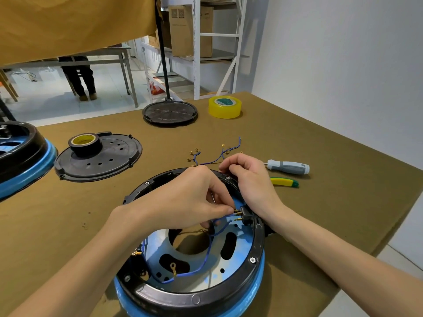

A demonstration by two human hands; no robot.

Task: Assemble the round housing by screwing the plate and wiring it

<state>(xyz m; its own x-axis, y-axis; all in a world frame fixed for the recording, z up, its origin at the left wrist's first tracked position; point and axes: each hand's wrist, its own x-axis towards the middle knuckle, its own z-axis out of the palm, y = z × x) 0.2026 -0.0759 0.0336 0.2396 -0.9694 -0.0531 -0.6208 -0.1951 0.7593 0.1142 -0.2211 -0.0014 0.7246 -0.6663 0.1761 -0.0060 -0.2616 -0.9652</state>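
Sitting at the round housing's (194,296) right inner rim, the black connector block (247,214) points its brass pins leftward. The left hand (183,200), nearer, pinches a blue wire's (207,255) terminal at a pin. The right hand (249,179) curls over the rim; what it holds I cannot tell.

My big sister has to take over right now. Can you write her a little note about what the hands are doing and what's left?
Left hand: pinches a wire end at the black connector inside the housing.
Right hand: fingers curled on the housing's far rim, steadying it.
Done: a blue wire already lies inside, over the plate.
Left: spare wires behind the housing; screwdriver lies to the right, cover to the left.
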